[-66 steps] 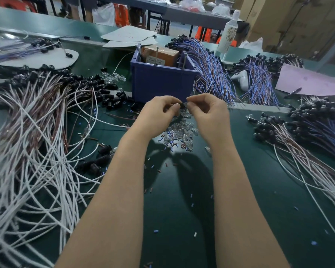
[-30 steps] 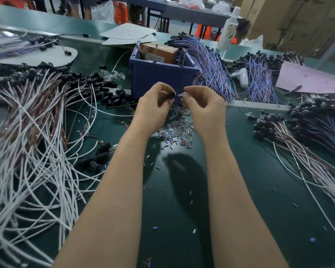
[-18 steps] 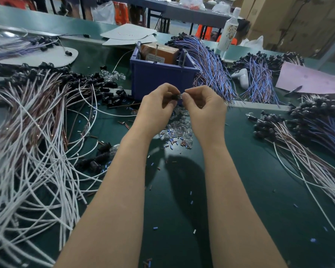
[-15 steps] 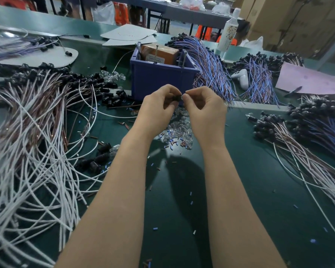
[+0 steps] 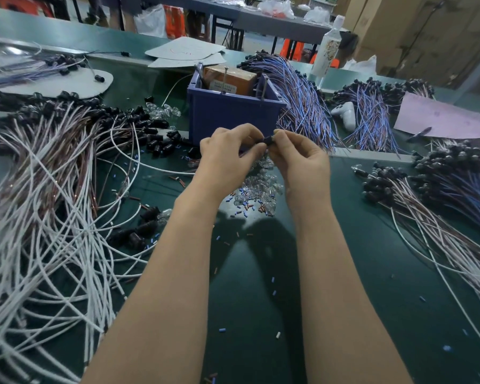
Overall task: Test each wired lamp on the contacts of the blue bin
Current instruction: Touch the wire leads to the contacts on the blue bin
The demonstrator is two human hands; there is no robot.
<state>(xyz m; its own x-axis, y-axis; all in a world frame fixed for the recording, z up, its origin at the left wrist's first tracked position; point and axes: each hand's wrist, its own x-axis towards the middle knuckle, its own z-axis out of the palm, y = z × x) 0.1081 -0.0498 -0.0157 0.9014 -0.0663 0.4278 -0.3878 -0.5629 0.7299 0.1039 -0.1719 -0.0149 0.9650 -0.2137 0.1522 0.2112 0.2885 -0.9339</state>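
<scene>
Lamp socket (image 5: 269,140), black, mostly hidden, pinched by left hand (image 5: 227,159) and right hand (image 5: 302,165).

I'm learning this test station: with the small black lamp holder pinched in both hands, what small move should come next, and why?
Probably lift the small black lamp holder up and forward toward the upright metal pins in the blue plastic bin. The left hand and right hand pinch it together before the bin's front wall, below its rim, so nothing meets the contacts yet.
</scene>
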